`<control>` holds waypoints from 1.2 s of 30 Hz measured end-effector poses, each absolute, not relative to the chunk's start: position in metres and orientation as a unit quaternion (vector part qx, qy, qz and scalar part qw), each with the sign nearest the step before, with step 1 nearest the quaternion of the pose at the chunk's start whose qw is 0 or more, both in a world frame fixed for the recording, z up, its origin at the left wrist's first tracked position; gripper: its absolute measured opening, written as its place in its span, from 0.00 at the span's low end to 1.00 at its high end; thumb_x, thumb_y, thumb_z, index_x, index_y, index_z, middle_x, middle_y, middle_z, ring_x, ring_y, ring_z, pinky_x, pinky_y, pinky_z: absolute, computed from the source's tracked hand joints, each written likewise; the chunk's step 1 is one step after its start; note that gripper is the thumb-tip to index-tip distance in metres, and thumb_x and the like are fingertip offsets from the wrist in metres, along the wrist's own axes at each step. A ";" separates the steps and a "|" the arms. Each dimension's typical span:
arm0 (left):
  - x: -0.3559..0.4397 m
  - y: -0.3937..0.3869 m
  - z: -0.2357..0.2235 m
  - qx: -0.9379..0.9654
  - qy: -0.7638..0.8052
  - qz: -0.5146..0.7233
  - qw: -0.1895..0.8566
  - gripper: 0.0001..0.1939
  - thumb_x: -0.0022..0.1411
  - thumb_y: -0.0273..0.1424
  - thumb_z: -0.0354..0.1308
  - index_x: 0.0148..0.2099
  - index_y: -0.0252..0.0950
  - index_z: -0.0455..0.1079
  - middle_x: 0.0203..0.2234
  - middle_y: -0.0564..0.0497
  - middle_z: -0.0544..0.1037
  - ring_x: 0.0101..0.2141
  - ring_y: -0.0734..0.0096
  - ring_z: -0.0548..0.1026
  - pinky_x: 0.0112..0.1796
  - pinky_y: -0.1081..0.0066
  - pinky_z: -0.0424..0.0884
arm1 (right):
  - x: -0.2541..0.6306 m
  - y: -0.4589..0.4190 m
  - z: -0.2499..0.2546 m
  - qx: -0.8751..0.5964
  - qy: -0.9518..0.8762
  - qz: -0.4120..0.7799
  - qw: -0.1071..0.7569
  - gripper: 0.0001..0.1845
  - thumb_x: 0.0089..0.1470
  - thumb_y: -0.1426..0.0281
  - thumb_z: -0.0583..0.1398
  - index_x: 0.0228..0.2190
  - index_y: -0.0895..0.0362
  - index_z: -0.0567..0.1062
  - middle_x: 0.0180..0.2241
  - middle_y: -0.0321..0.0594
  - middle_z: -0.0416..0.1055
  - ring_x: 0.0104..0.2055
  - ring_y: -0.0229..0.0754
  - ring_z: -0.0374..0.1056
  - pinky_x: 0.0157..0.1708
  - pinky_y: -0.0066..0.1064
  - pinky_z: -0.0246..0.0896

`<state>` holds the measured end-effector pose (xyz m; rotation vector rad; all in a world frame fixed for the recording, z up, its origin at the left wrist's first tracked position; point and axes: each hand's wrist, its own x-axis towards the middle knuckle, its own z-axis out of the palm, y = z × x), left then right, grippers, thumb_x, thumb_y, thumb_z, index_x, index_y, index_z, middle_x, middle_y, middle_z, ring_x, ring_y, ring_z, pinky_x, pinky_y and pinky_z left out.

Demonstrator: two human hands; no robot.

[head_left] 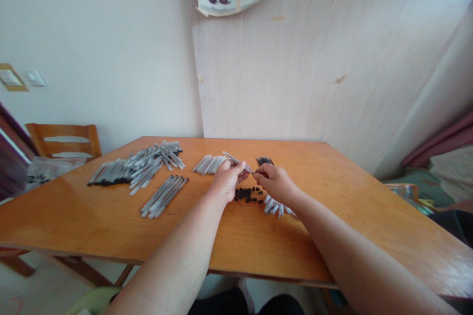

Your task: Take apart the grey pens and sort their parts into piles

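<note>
Over the middle of the table, my left hand point(226, 179) is closed around a pale grey pen point(231, 158), which slants down to the right. My right hand point(276, 183) is pinched at the pen's lower right end; whatever small piece its fingertips may hold is too small to make out. Small black plugs point(244, 194) lie scattered below the hands. Partly behind my right wrist is a bunch of whitish pen caps point(274, 206). A row of pale pen barrels point(207, 164) rests just left of my left hand. Dark thin sticks point(264, 160) lie beyond my right hand.
On the wooden table point(111, 226), a group of pens point(164, 197) lies left of my left forearm. Farther back is a large heap of pens point(153, 157) with black ends. A wooden chair point(64, 140) stands at the left, and the wall point(258, 88) borders the far edge.
</note>
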<state>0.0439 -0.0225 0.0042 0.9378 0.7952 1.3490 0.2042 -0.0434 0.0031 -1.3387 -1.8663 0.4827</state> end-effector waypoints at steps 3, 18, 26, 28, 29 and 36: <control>0.044 -0.022 0.004 0.411 0.347 0.582 0.610 0.09 0.58 0.27 0.62 0.35 0.35 0.62 0.28 0.48 0.79 0.29 0.72 0.78 0.34 0.71 0.73 | 0.204 -0.043 0.003 -0.536 -0.726 0.160 0.400 0.11 0.51 0.62 0.61 0.30 0.57 0.72 0.23 0.33 0.67 0.25 0.34 0.60 0.24 0.26 0.51; 0.043 -0.024 0.006 0.382 0.395 0.561 0.620 0.11 0.61 0.34 0.61 0.37 0.37 0.62 0.26 0.48 0.78 0.26 0.70 0.79 0.28 0.74 0.71 | 0.204 -0.049 0.009 -0.541 -0.736 0.154 0.377 0.07 0.50 0.67 0.60 0.28 0.57 0.74 0.22 0.33 0.67 0.24 0.34 0.60 0.24 0.26 0.50; 0.037 -0.017 0.004 0.341 0.399 0.598 0.606 0.10 0.62 0.35 0.60 0.37 0.35 0.64 0.24 0.49 0.78 0.25 0.72 0.78 0.28 0.75 0.70 | 0.209 -0.047 0.008 -0.539 -0.761 0.162 0.323 0.08 0.51 0.66 0.60 0.29 0.56 0.77 0.24 0.36 0.72 0.26 0.36 0.64 0.26 0.27 0.53; 0.036 -0.016 0.004 0.328 0.402 0.605 0.604 0.09 0.62 0.34 0.60 0.37 0.35 0.65 0.24 0.50 0.77 0.24 0.73 0.77 0.28 0.75 0.70 | 0.211 -0.047 0.008 -0.538 -0.782 0.151 0.276 0.06 0.49 0.68 0.60 0.29 0.55 0.78 0.26 0.36 0.74 0.28 0.37 0.65 0.27 0.27 0.53; 0.035 -0.015 0.004 0.324 0.402 0.607 0.604 0.09 0.62 0.34 0.60 0.37 0.35 0.65 0.24 0.49 0.77 0.24 0.73 0.77 0.28 0.75 0.70 | 0.213 -0.047 0.008 -0.539 -0.790 0.143 0.253 0.06 0.48 0.69 0.61 0.28 0.54 0.79 0.26 0.37 0.74 0.28 0.38 0.65 0.27 0.28 0.53; 0.036 -0.013 0.001 0.334 0.402 0.605 0.601 0.12 0.60 0.37 0.62 0.37 0.35 0.65 0.24 0.48 0.77 0.25 0.72 0.78 0.27 0.75 0.69 | 0.215 -0.049 0.004 -0.548 -0.794 0.125 0.232 0.04 0.44 0.71 0.66 0.27 0.52 0.81 0.26 0.38 0.75 0.29 0.40 0.66 0.27 0.29 0.54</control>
